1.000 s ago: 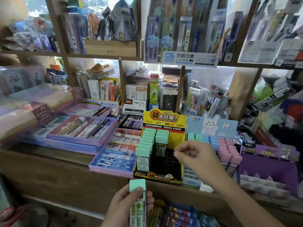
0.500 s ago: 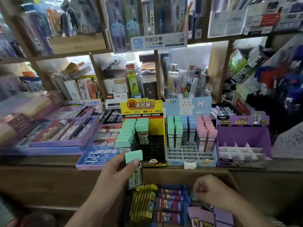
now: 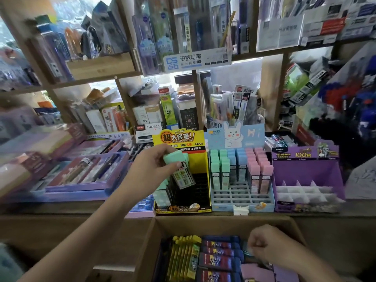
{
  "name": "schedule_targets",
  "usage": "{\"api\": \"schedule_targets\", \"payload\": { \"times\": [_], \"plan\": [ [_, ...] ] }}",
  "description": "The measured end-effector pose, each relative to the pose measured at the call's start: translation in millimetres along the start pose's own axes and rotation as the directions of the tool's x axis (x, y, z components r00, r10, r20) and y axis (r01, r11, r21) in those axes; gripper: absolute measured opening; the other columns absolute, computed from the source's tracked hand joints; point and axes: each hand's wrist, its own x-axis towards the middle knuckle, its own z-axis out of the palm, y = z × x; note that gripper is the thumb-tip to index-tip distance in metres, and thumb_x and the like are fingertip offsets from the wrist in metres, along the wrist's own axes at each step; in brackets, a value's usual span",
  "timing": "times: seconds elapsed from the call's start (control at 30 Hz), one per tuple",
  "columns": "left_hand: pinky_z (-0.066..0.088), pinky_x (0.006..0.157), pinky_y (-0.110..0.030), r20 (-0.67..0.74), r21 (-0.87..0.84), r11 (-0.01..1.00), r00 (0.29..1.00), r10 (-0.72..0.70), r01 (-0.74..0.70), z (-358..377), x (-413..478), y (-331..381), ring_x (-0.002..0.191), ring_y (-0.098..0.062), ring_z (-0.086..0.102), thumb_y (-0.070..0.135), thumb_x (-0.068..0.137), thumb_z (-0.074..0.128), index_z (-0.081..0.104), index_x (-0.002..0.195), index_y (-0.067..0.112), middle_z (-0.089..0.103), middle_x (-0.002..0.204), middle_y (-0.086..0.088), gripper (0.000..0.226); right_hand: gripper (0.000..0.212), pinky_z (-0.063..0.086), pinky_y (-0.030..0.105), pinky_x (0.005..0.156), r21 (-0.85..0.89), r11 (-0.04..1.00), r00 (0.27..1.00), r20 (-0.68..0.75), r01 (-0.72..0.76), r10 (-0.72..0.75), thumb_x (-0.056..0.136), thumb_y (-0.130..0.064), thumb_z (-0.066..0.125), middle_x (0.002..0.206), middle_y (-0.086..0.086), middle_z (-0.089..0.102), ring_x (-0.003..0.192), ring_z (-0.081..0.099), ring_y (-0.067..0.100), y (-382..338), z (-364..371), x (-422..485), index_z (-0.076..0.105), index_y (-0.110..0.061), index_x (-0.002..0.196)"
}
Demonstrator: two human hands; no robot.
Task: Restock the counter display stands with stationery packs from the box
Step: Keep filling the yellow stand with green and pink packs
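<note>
Wooden shelving (image 3: 270, 88) fills upper half. White sign strip (image 3: 195, 59), 12 o'clock, on shelf edge, printed "DS 56". Blister-packed pens (image 3: 150, 41) hang just above sign. Wooden crate (image 3: 101, 66), 11 o'clock, on upper shelf, packs standing in it. Tall green box (image 3: 167, 106) upright near centre; white box (image 3: 149, 129) marked "1120" at its 7 o'clock. Clear pen holder (image 3: 232, 106), 1 o'clock. Purple pen trays (image 3: 85, 174), 9 o'clock, flat on table (image 3: 50, 207), overlapping. Blurred blue-red goods (image 3: 345, 94), 3 o'clock.
</note>
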Motion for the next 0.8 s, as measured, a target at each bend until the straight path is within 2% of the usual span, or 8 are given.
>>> {"api": "schedule_targets", "payload": {
  "times": [0.1,0.17,0.23,0.33,0.43,0.6,0.7,0.8],
  "plan": [
    [0.044,0.062,-0.017,0.010,0.184,0.983,1.000,-0.015,0.013,-1.3,19.3,-3.9,0.066,0.004,0.059,0.026,0.089,0.078,0.068,0.102,0.024,0.069,0.083,0.013,0.017,0.004,0.051,0.015,0.069,-0.025,1.000,1.000,-0.006,-0.011,0.011,0.089,-0.029,0.076,0.088,-0.008,0.076,0.084,0.070,0.005,0.2,-0.1,-0.9,0.078,-0.027,0.086],
    [0.040,0.062,-0.019,0.032,0.267,0.964,0.999,-0.023,0.014,-0.6,28.5,-6.6,0.068,0.009,0.056,0.026,0.088,0.078,0.067,0.097,0.025,0.064,0.080,0.017,0.015,0.003,0.049,0.014,0.069,-0.039,0.999,1.000,-0.016,-0.017,0.017,0.088,-0.031,0.077,0.089,-0.011,0.075,0.084,0.069,0.001,0.2,0.2,-1.5,0.079,-0.029,0.086],
    [0.045,0.071,-0.028,0.052,0.327,0.945,0.998,-0.039,0.020,0.7,35.3,-11.9,0.077,0.004,0.057,0.025,0.087,0.079,0.068,0.095,0.024,0.065,0.085,0.014,0.013,0.004,0.049,0.013,0.069,-0.053,0.998,1.000,-0.024,-0.017,0.016,0.088,-0.032,0.077,0.088,-0.012,0.075,0.083,0.069,-0.001,-0.8,0.3,-2.3,0.079,-0.030,0.085],
    [0.047,0.087,-0.034,0.062,0.385,0.921,0.994,-0.095,0.064,3.0,38.9,-19.5,0.099,-0.017,0.060,0.027,0.087,0.080,0.073,0.106,0.018,0.068,0.104,0.004,0.022,0.006,0.051,0.014,0.070,-0.066,0.998,1.000,-0.025,-0.009,0.007,0.090,-0.030,0.075,0.087,-0.010,0.077,0.083,0.070,0.001,-3.4,0.0,-4.3,0.078,-0.029,0.085],
    [0.048,0.091,-0.039,0.075,0.420,0.907,0.994,-0.081,0.042,6.6,38.9,-24.1,0.101,-0.022,0.058,0.029,0.084,0.081,0.077,0.106,0.018,0.066,0.102,0.005,0.025,0.007,0.052,0.013,0.070,-0.072,0.997,0.999,-0.037,0.013,-0.015,0.091,-0.024,0.073,0.085,-0.008,0.077,0.083,0.071,0.002,-3.7,0.4,-6.5,0.077,-0.027,0.085],
    [0.045,0.100,-0.048,0.089,0.459,0.888,0.994,-0.056,0.009,7.0,38.7,-24.1,0.102,-0.020,0.058,0.033,0.084,0.081,0.076,0.108,0.024,0.068,0.100,0.010,0.026,0.006,0.048,0.011,0.067,-0.066,0.998,1.000,-0.027,0.010,-0.012,0.092,-0.024,0.074,0.085,-0.010,0.077,0.081,0.070,0.000,-5.1,-0.2,-6.7,0.077,-0.027,0.087],
    [0.043,0.101,-0.048,0.102,0.438,0.898,0.994,-0.027,-0.021,4.1,37.8,-25.0,0.098,-0.014,0.057,0.034,0.081,0.083,0.074,0.101,0.029,0.066,0.092,0.015,0.022,0.005,0.051,0.013,0.069,-0.055,0.998,1.000,-0.022,0.002,-0.004,0.092,-0.025,0.075,0.085,-0.010,0.078,0.080,0.071,0.000,-5.9,-1.0,-6.1,0.077,-0.027,0.089],
    [0.045,0.099,-0.047,0.111,0.435,0.899,0.994,-0.004,-0.045,1.2,38.8,-26.3,0.093,-0.011,0.058,0.034,0.081,0.083,0.073,0.096,0.027,0.066,0.089,0.014,0.019,0.005,0.050,0.014,0.067,-0.054,0.999,1.000,-0.010,0.001,-0.002,0.092,-0.024,0.074,0.083,-0.010,0.078,0.076,0.071,-0.001,-6.1,-0.8,-5.7,0.077,-0.026,0.089]
  ]
}}
